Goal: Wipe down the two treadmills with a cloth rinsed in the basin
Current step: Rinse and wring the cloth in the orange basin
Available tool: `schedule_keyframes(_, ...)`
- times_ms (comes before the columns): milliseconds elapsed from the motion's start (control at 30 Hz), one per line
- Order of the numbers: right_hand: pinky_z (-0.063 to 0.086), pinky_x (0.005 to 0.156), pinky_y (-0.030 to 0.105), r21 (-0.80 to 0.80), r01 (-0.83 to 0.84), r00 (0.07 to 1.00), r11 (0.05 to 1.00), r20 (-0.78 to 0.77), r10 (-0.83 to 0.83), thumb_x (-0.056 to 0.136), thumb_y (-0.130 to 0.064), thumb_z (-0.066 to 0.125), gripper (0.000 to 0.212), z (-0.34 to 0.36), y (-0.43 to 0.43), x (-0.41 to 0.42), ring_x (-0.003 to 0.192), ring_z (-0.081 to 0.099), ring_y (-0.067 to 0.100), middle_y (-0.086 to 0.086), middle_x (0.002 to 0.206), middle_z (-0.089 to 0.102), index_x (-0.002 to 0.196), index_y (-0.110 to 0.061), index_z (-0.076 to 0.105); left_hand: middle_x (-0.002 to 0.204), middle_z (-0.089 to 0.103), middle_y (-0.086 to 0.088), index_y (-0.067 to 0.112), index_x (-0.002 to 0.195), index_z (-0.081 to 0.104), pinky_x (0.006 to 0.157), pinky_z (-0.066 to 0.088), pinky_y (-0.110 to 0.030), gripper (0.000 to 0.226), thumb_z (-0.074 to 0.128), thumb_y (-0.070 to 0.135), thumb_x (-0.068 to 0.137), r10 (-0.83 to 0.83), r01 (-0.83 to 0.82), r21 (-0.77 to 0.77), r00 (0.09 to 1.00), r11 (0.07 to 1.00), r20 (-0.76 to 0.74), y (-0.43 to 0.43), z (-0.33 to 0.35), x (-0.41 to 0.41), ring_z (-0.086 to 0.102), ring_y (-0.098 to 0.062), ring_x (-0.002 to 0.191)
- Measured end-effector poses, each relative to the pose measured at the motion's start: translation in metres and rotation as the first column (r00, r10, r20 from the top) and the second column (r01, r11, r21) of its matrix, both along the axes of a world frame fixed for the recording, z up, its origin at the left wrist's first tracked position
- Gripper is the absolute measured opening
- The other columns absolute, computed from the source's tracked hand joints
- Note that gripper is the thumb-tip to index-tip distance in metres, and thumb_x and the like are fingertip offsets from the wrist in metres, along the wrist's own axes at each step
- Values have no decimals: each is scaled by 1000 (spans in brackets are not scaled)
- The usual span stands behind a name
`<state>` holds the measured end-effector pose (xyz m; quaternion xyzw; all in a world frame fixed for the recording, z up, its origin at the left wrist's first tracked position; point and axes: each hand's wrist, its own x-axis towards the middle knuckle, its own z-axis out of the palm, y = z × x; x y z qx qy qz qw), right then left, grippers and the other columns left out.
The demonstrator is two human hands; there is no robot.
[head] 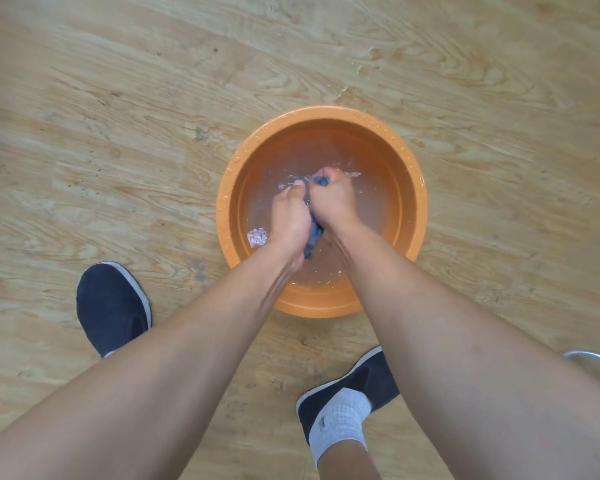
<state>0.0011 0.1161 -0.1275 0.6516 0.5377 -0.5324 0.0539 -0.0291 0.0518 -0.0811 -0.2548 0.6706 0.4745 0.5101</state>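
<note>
left shoe (113,308): dark, white-edged, on wood-grain floor (118,98), left of basin and apart from it
basin (222,202): orange, round, on the floor, holds water (371,202); droplets on the rim
left hand (290,220): inside basin, fist curled round the cloth
cloth (314,233): dark blue, wadded, squeezed between both fists; tail hangs down between the wrists; in or just above the water, cannot tell
right hand (335,199): fist gripping the same cloth, pressed against left hand
right shoe (371,382): dark, white sock (340,420), near side of basin
metal tube (593,358): right edge, cut off
</note>
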Motion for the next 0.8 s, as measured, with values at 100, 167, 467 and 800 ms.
schedule_keyframes(100,47,69,33,-48,-51,995,998,85,55,88,-4,57,18,-7,0,15,73,61,27,5,77,65,77,-18,59,75,68,-12,5,106,70,60,50,-29,29,50,26,109,-79,84,82,995,993,-63,-18,6,7,64,-23,67)
schedule_keyframes(167,48,78,34,-10,-101,979,995,176,101,95,-9,58,16,-8,-1,32,95,67,32,16,101,73,102,-3,71,84,68,-11,12,102,68,70,53,-33,26,59,35,95,-98,101,12,983,995,-158,-28,2,6,64,-21,75)
schedule_keyframes(467,43,70,33,248,80,997,965,-30,-74,98,-31,67,24,15,-6,57,69,53,15,-5,73,58,79,-19,58,112,72,-11,10,116,65,98,52,-44,20,59,19,99,-312,195,-330,882,924,-353,-23,-8,-4,65,-38,106)
schedule_keyframes(800,44,79,36,143,-240,970,960,66,232,97,-19,58,10,27,-9,-7,89,56,24,-3,94,61,104,-25,62,68,71,-6,16,85,67,60,53,-28,37,46,36,109,126,-117,-57,967,992,220,1,0,-4,67,-22,55)
